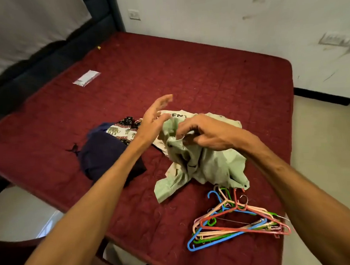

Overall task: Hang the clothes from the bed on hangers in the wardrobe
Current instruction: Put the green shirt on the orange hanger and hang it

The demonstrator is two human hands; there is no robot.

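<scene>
Green shirt (211,166), seemingly pinched by right hand (202,133); left hand (151,123) spread beside.

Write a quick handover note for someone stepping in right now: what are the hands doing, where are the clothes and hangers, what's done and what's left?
Right hand: pinches the pale green shirt, bunched and partly raised off the bed.
Left hand: open, fingers straight, above the clothes, holding nothing.
Dark blue garment and elephant-print cloth lie left of the shirt.
Pile of plastic hangers lies on the bed's near right corner.
Done: nothing is on a hanger.
Left: put each garment on a hanger and hang it in the wardrobe, which is out of view.
</scene>
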